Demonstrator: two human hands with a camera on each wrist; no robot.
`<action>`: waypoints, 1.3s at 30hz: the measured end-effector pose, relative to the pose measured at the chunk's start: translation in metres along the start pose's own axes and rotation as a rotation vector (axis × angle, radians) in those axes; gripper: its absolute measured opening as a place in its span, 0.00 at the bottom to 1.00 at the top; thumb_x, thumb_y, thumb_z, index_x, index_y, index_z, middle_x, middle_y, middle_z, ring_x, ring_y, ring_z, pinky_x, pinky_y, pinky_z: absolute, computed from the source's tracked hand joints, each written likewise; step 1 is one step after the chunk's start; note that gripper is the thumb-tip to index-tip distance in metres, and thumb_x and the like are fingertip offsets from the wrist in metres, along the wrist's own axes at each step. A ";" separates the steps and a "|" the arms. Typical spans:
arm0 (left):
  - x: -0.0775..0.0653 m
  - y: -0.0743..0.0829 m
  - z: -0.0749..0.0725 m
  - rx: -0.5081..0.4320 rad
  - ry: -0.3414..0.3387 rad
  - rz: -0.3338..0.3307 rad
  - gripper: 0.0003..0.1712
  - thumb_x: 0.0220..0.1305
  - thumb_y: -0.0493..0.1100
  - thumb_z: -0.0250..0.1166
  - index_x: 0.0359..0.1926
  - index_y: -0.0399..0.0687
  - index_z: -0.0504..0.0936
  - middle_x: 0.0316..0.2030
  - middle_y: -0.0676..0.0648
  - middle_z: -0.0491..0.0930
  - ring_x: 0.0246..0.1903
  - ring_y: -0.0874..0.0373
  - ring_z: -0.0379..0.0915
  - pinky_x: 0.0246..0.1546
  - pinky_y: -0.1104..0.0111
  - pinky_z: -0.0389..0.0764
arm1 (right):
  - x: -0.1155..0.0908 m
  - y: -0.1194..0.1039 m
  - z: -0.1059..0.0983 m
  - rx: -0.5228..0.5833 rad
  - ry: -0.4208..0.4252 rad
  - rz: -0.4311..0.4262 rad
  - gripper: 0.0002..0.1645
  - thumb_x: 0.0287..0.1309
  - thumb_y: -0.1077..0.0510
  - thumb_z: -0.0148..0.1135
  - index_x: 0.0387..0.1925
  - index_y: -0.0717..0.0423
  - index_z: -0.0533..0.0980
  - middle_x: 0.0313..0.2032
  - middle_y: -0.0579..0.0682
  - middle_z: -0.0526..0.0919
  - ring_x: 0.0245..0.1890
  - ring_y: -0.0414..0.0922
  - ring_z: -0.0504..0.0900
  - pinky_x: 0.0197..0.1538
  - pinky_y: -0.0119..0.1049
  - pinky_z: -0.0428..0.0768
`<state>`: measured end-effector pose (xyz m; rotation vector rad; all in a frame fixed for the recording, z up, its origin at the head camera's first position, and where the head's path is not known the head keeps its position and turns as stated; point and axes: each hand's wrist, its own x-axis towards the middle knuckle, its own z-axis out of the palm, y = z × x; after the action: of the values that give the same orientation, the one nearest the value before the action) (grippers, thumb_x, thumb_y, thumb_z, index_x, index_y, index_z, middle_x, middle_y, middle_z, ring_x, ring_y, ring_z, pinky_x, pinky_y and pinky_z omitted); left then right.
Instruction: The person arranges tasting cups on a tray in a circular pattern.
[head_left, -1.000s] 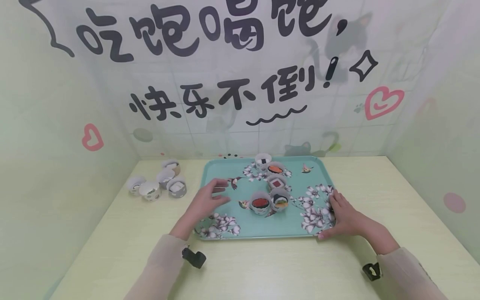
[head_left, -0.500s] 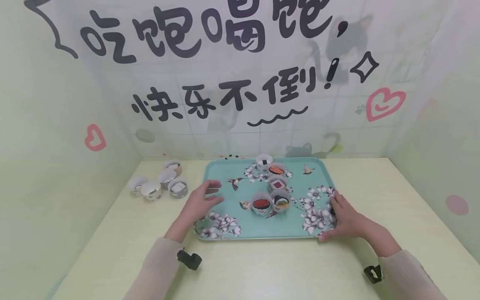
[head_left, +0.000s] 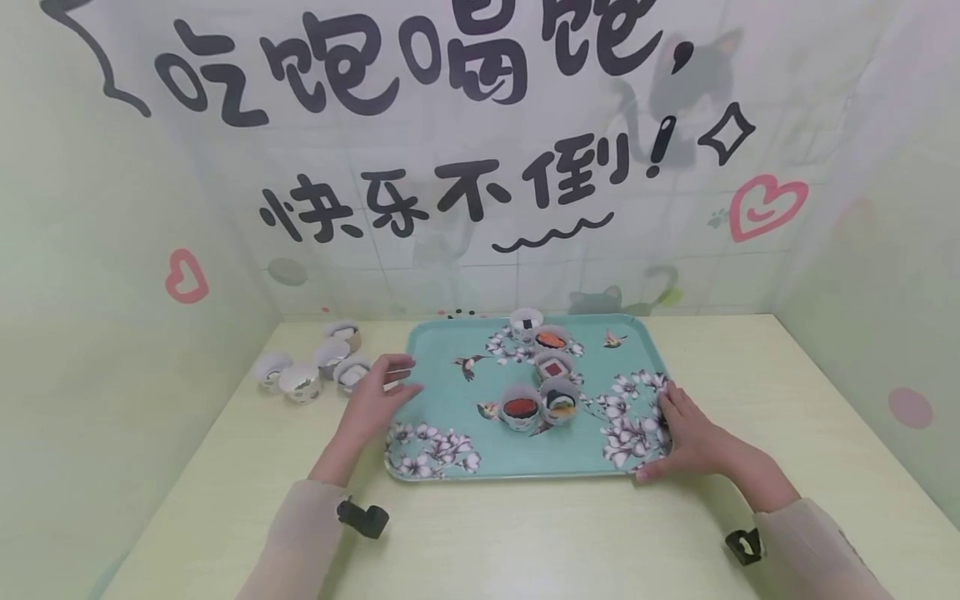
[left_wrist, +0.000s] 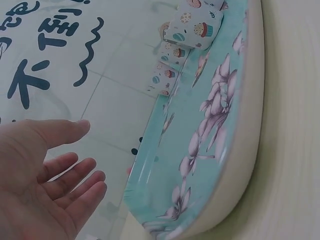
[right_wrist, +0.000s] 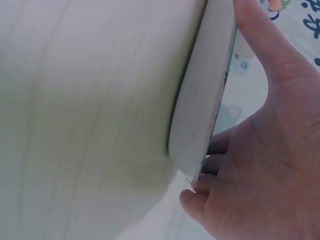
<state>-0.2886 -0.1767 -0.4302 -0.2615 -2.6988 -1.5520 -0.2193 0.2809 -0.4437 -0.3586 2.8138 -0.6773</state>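
Observation:
A turquoise tray point(head_left: 442, 404) with a flower and bird print lies on the table in the head view. Several small paper cups stand on it in an uneven row; sushi pieces show inside, such as one with a red top point(head_left: 521, 407) and one with an orange top point(head_left: 551, 339). My left hand point(head_left: 372, 400) hovers at the tray's left edge, fingers apart and holding nothing; the left wrist view shows it clear of the rim. My right hand point(head_left: 696, 439) grips the tray's near right corner, thumb on the front rim and fingers at the side rim.
Left of the tray, several more cups with sushi sit in a cluster, including a white cup point(head_left: 300, 383). A printed curtain point(head_left: 465, 250) closes off the back. Side walls stand left and right of the pale wooden table point(head_left: 517, 533).
My left hand has moved left, from above the tray to its left edge, and now overlaps the nearest loose cup in the view. My right hand and the tray stay put.

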 end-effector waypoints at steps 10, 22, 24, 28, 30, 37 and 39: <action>-0.001 -0.006 -0.011 0.020 0.103 -0.008 0.29 0.67 0.39 0.65 0.65 0.36 0.67 0.64 0.35 0.73 0.66 0.39 0.69 0.66 0.53 0.74 | 0.002 0.004 0.002 -0.011 0.002 0.000 0.83 0.34 0.36 0.82 0.70 0.84 0.43 0.72 0.83 0.37 0.72 0.78 0.39 0.70 0.72 0.50; -0.001 -0.016 -0.020 -0.014 0.307 -0.023 0.32 0.67 0.41 0.65 0.68 0.37 0.64 0.69 0.37 0.67 0.72 0.42 0.60 0.75 0.54 0.61 | 0.004 0.007 0.003 -0.021 0.007 -0.002 0.83 0.33 0.35 0.82 0.70 0.84 0.44 0.72 0.83 0.37 0.71 0.78 0.40 0.70 0.73 0.51; -0.001 -0.018 -0.022 0.019 0.343 -0.023 0.33 0.66 0.41 0.66 0.68 0.36 0.64 0.69 0.36 0.66 0.72 0.41 0.60 0.75 0.51 0.60 | 0.004 0.007 0.003 -0.023 0.007 -0.003 0.83 0.32 0.35 0.82 0.70 0.84 0.44 0.71 0.83 0.37 0.71 0.79 0.40 0.70 0.73 0.51; -0.001 -0.022 -0.025 0.070 0.391 -0.038 0.35 0.65 0.41 0.67 0.68 0.35 0.65 0.69 0.34 0.66 0.70 0.37 0.60 0.73 0.46 0.61 | 0.004 0.007 0.003 -0.020 0.009 -0.006 0.83 0.32 0.35 0.82 0.70 0.84 0.44 0.71 0.83 0.38 0.71 0.79 0.40 0.70 0.73 0.51; -0.001 -0.025 -0.027 0.084 0.402 -0.044 0.35 0.64 0.40 0.67 0.68 0.35 0.65 0.68 0.33 0.66 0.70 0.36 0.60 0.72 0.45 0.62 | 0.004 0.006 0.003 -0.021 0.010 -0.008 0.83 0.32 0.35 0.82 0.70 0.84 0.44 0.71 0.83 0.38 0.71 0.79 0.40 0.70 0.73 0.51; -0.001 -0.030 -0.034 0.124 0.387 -0.076 0.36 0.63 0.40 0.66 0.68 0.32 0.63 0.68 0.29 0.65 0.66 0.34 0.63 0.68 0.44 0.65 | 0.002 0.004 0.002 -0.013 0.011 -0.009 0.83 0.32 0.36 0.82 0.69 0.85 0.44 0.71 0.84 0.38 0.71 0.79 0.40 0.70 0.72 0.50; -0.001 -0.031 -0.035 0.128 0.377 -0.081 0.37 0.64 0.40 0.66 0.68 0.31 0.62 0.68 0.28 0.64 0.66 0.33 0.62 0.69 0.44 0.65 | 0.002 0.004 0.002 -0.010 0.013 -0.012 0.83 0.32 0.36 0.82 0.69 0.85 0.44 0.71 0.84 0.38 0.71 0.79 0.40 0.70 0.73 0.50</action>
<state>-0.2949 -0.2221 -0.4387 0.1323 -2.5187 -1.2820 -0.2214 0.2830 -0.4475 -0.3740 2.8300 -0.6706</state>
